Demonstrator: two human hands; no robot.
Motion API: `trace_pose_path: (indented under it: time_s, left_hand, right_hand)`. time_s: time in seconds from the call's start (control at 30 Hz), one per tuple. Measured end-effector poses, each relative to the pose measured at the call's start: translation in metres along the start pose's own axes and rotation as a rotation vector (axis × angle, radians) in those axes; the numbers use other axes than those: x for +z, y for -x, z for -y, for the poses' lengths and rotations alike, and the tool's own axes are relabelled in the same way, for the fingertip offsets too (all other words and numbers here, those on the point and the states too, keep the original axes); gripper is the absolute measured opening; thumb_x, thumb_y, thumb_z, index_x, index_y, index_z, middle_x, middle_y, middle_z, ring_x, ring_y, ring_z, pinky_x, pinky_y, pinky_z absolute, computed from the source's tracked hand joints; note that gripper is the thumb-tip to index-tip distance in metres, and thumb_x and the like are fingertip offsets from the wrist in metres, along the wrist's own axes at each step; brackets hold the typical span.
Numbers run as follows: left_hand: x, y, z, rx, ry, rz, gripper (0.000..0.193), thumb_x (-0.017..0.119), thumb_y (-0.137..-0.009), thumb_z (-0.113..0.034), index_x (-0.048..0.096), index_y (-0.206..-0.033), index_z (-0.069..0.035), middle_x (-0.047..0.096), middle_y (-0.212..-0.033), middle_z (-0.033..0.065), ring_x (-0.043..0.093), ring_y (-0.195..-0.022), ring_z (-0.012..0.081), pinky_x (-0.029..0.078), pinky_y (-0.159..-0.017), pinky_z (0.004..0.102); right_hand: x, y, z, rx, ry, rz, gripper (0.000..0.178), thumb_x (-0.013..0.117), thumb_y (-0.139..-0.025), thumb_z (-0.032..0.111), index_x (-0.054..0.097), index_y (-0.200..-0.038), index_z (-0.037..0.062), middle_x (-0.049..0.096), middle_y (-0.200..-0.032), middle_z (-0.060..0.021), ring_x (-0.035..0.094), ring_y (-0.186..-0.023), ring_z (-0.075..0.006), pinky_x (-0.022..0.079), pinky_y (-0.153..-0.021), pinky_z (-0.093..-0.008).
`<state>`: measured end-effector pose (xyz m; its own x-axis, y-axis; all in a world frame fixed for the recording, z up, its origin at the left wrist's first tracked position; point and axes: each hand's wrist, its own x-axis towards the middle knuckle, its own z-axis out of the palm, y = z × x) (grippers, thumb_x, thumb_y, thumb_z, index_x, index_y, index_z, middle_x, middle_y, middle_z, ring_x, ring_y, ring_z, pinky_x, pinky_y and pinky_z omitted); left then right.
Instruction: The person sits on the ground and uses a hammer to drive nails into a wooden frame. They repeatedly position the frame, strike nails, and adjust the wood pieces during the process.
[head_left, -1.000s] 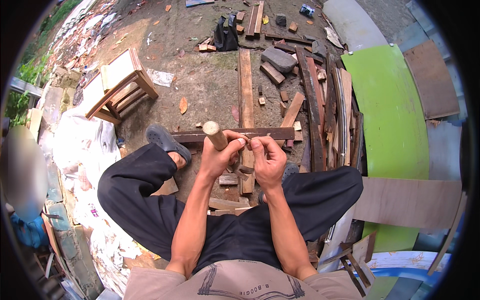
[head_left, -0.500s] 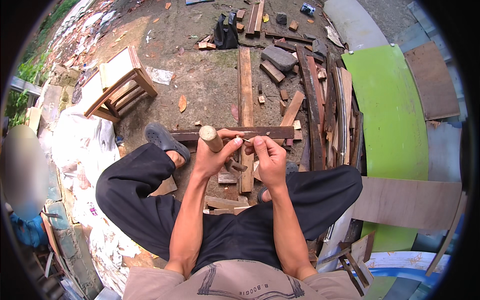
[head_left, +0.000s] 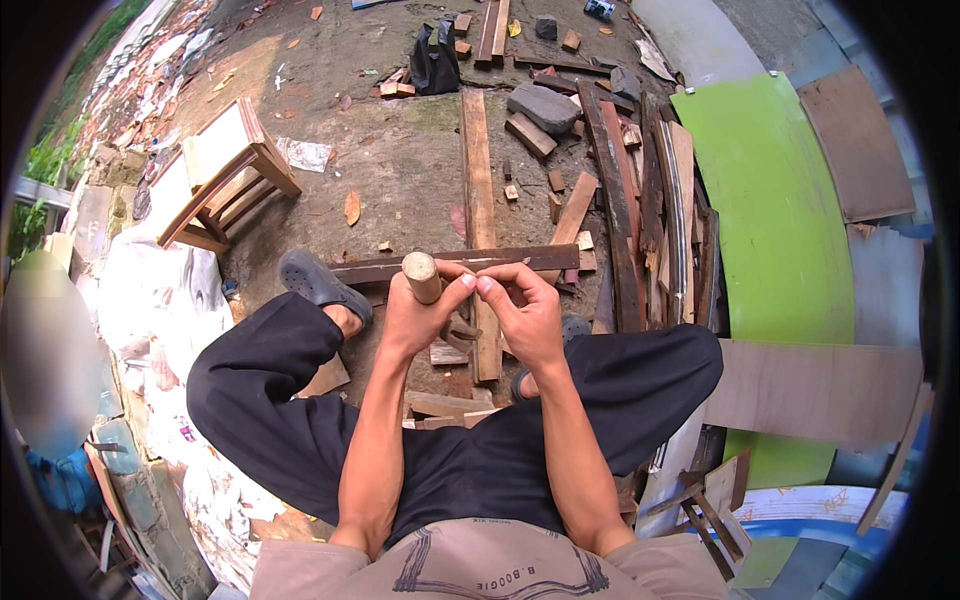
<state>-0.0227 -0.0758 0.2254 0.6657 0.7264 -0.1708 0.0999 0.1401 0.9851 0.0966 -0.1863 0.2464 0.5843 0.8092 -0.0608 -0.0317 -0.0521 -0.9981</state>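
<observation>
left hand at the near side of a dark crosswise plank, fingers wrapped round a wooden-handled hammer, handle end up, right hand on that same side, thumb and forefinger together against left thumb tip, anything between hidden

Two bare forearms stretch forward; the curled left hand meets the pinching right hand, thumb tips close together.
</observation>
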Motion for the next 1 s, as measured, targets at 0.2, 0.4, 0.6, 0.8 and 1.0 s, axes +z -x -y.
trace_pose_path:
  time_s: [0.2,0.4,0.6,0.8,1.0]
  left_hand:
    - [0.021,-0.011,0.006,-0.198,-0.011,0.084,0.018,0.075,-0.084,-0.019,0.067,-0.082,-0.003,0.059,-0.065,-0.002,0.052,-0.054,0.0047,0.04,-0.048,0.0219]
    - [0.042,-0.017,0.025,-0.379,-0.028,0.165,0.025,0.073,-0.085,-0.026,0.064,-0.077,-0.004,0.055,-0.061,-0.001,0.053,-0.053,0.0082,0.039,-0.049,0.0243]
    - [0.042,-0.028,0.048,-0.378,0.156,-0.073,0.035,0.074,-0.086,-0.028,0.055,-0.065,-0.009,0.05,-0.056,-0.0018,0.047,-0.048,0.0085,0.036,-0.047,0.0258]
    - [0.029,-0.038,0.062,-0.34,0.073,-0.239,0.037,0.075,-0.086,-0.033,0.056,-0.068,-0.008,0.049,-0.056,-0.0016,0.047,-0.048,0.009,0.037,-0.048,0.0257]
    - [0.006,-0.041,0.072,-0.402,0.208,-0.439,0.028,0.075,-0.088,-0.027,0.062,-0.088,-0.002,0.049,-0.063,-0.0015,0.047,-0.053,0.0088,0.042,-0.053,0.0259]
  right_hand:
    - [-0.022,-0.005,-0.029,0.121,0.073,-0.045,0.018,0.064,-0.095,0.016,0.067,-0.094,-0.0016,0.067,-0.077,-0.0009,0.058,-0.07,-0.0063,0.047,-0.063,-0.0246]
    - [-0.069,-0.021,-0.069,0.13,0.026,-0.182,0.025,0.063,-0.097,0.023,0.066,-0.086,0.0001,0.063,-0.07,-0.0011,0.056,-0.065,-0.005,0.045,-0.059,-0.0236]
    - [-0.184,-0.041,-0.134,0.545,0.159,-0.609,0.033,0.06,-0.097,0.032,0.062,-0.079,0.0039,0.061,-0.069,-0.0015,0.058,-0.058,-0.0098,0.046,-0.05,-0.0264]
    - [-0.251,-0.026,-0.228,0.866,0.394,-0.734,0.031,0.06,-0.096,0.031,0.069,-0.091,0.0026,0.063,-0.071,-0.0013,0.059,-0.059,-0.0116,0.05,-0.048,-0.0294]
    - [-0.253,-0.017,-0.248,0.893,0.151,-0.846,0.027,0.056,-0.098,0.023,0.066,-0.112,0.0019,0.068,-0.085,-0.0055,0.062,-0.061,-0.0143,0.052,-0.047,-0.0285]
